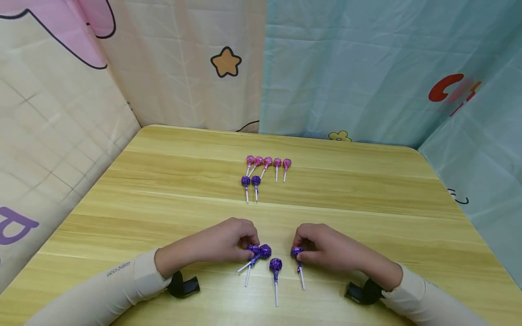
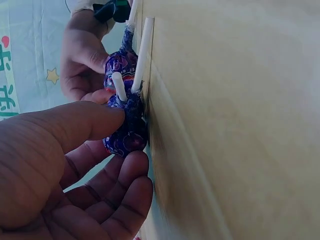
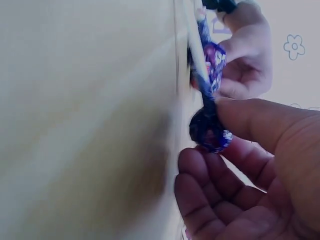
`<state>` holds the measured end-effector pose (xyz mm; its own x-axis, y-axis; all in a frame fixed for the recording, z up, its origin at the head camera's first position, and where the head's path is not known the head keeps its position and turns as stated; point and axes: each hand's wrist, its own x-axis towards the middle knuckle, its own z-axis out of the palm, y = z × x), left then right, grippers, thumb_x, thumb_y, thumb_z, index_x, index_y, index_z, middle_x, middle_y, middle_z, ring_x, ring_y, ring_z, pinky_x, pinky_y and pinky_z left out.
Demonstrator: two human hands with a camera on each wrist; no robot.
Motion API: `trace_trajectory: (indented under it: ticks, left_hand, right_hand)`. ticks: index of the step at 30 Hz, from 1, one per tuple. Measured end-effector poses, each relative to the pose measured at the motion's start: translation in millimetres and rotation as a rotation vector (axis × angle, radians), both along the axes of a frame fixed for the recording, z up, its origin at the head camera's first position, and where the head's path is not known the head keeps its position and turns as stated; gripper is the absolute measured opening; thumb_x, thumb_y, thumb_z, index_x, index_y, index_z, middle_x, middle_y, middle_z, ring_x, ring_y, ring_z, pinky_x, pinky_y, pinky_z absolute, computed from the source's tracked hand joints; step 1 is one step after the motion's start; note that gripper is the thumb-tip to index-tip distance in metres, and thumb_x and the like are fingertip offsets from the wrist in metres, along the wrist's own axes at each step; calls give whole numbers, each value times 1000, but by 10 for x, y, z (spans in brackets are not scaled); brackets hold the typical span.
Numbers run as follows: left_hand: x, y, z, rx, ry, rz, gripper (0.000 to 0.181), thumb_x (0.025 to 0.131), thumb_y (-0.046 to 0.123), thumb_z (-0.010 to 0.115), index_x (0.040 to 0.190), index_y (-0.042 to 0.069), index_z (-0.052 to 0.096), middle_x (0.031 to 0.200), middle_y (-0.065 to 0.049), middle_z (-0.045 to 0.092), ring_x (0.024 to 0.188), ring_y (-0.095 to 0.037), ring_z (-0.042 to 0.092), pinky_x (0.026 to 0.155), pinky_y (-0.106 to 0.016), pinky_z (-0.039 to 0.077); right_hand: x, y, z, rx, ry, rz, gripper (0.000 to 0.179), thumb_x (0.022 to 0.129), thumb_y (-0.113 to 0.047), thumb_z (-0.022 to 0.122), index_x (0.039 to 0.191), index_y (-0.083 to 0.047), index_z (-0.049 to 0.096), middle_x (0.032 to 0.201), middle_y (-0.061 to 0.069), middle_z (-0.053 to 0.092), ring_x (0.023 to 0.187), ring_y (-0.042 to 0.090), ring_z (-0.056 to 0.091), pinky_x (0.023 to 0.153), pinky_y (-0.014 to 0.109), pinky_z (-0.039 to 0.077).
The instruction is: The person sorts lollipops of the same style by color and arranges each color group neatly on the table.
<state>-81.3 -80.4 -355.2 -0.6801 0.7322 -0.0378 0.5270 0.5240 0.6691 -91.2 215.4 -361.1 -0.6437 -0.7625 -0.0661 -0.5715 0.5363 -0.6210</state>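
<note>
My left hand (image 1: 234, 237) pinches a purple-wrapped lollipop (image 1: 252, 249) between thumb and fingers, low over the wooden table. A second purple lollipop (image 1: 265, 251) lies against it, and their white sticks cross in the head view. In the left wrist view the thumb (image 2: 95, 120) presses on the wrappers beside two sticks. My right hand (image 1: 326, 246) holds another purple lollipop (image 3: 210, 131) by its head, thumb and fingertips on the wrapper, its stick pointing toward me. Between the hands a purple lollipop (image 1: 275, 264) lies on the table, touched by neither.
Farther back on the table (image 1: 367, 190) is a row of several pink lollipops (image 1: 268, 161). Just in front of its left end lie two purple lollipops (image 1: 245, 180), side by side. Printed curtains (image 1: 346, 68) enclose the table's back and sides. A black strap device sits at each wrist.
</note>
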Motion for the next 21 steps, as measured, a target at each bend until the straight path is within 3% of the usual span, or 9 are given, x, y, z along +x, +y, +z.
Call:
trace_trajectory:
  ticks: [13,21]
  left_hand:
    - [18,25,14,-18,-15,22,11,85,5,74,89,14,68,85,9,58,75,-6,54,69,-22,50]
    - [25,27,5,-18,-15,30,11,85,5,74,90,14,68,85,9,57,76,-7,55,69,-22,50]
  right_hand:
    - [-205,-90,136,-48,80,-63,13,92,-10,70,100,-19,66,95,-13,63,89,6,60,80,30,54]
    - [-337,-184,195,-85,78,-82,10,93,-8,69,99,-15,65,98,-9,64,93,8,63,83,34,55]
